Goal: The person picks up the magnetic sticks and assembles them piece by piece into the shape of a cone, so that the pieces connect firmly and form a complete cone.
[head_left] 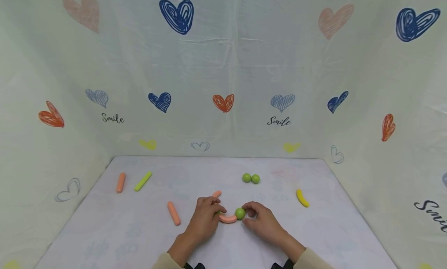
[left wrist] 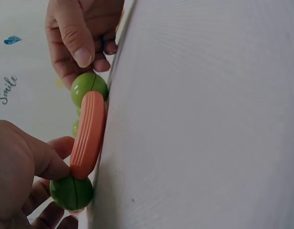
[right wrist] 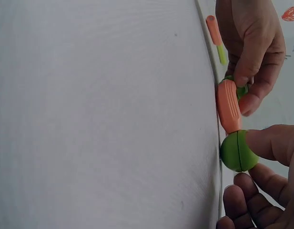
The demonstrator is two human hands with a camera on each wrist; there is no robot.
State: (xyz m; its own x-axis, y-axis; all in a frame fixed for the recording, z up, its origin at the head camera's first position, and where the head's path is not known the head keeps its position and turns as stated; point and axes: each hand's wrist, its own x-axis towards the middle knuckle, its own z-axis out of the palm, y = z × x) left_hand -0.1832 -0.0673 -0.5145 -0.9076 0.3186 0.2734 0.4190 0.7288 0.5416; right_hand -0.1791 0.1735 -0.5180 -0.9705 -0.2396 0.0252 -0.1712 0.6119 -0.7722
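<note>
My left hand (head_left: pixel 204 219) pinches a green ball (left wrist: pixel 72 193), mostly hidden in the head view. From this ball a curved peach-coloured piece (head_left: pixel 228 219) with grooves along its side runs to a second green ball (head_left: pixel 239 213). My right hand (head_left: pixel 264 223) has its thumb and forefinger at that second ball, with the other fingers bent beside it. The three pieces form a row low on the table. Just beyond my left fingers the end of another peach piece (head_left: pixel 217 193) shows; the rest of it is hidden.
Two green balls (head_left: pixel 251 178) sit together farther back on the white table (head_left: pixel 251 249). A curved yellow piece (head_left: pixel 302 198) lies to the right. On the left are a peach stick (head_left: pixel 173 213), another peach stick (head_left: pixel 120 183) and a yellow-green stick (head_left: pixel 143 181). Heart-printed curtains (head_left: pixel 251 67) enclose the table.
</note>
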